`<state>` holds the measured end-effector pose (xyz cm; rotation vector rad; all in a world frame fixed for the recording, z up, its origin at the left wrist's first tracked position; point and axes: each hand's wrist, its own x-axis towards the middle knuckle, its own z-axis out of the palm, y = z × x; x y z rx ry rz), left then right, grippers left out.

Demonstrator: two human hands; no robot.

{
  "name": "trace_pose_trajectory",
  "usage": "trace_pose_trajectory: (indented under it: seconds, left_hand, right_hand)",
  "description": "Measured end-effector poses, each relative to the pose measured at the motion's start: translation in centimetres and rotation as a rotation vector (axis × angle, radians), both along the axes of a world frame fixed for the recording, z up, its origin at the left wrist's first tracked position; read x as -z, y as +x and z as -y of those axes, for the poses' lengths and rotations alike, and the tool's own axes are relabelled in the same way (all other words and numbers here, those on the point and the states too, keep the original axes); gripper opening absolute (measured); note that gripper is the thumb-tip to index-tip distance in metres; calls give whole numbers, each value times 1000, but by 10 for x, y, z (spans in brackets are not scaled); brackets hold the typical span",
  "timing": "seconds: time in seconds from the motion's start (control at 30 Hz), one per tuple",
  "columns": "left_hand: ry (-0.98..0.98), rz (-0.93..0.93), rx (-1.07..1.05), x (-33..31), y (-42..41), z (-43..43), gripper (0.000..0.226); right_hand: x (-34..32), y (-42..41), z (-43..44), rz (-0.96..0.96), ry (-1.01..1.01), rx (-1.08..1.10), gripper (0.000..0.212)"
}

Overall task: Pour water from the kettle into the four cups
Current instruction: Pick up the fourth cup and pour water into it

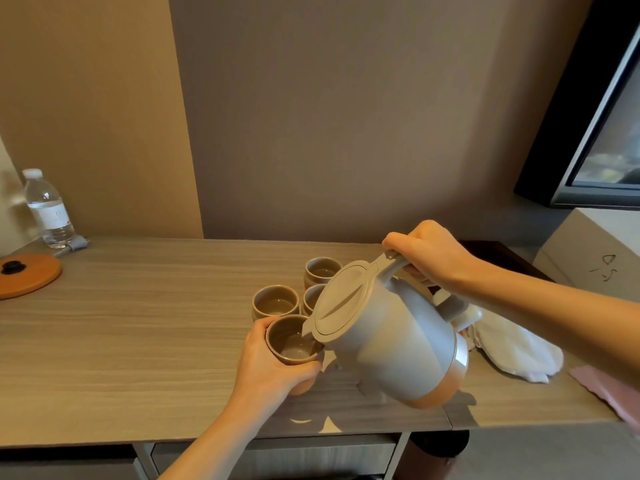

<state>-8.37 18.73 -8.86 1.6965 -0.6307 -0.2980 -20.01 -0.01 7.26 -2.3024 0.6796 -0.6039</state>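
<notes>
— Head view: our right hand (429,252) grips the kettle (391,344) by its handle and tips it. Our left hand (273,362) wraps around the near cup (294,341), right under the spout. We think we are filling this cup now.

— Next we must tip back gently, then reach the three other cups (275,303) just behind. They sit close together. The table (138,323) has lots of room on the left; a white cloth (512,348) lies on the right.

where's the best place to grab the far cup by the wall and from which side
Grip the far cup around its outer wall, coming from the left or from above. It stands upright with its mouth open, and the tilted kettle crowds its right side.
</notes>
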Motion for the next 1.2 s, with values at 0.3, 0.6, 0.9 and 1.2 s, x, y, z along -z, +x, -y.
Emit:
trace_pose_trajectory:
  seconds: [0.3,0.6,0.9,1.2]
  left_hand:
    - [-45,-24,-32,-15,-8,1,78]
    - [-68,-20,-23,-44,-1,12,72]
    - [-78,0,-48,-71,21,36,63]
    - [19,91,-115,-93,86,73,75]
  right_hand:
    - [8,-22,9,191,188,25,44]
    - [13,-42,20,373,396,171,41]
    - [14,-49,36,554,573,242,48]
    - [34,-46,64,586,650,351,37]
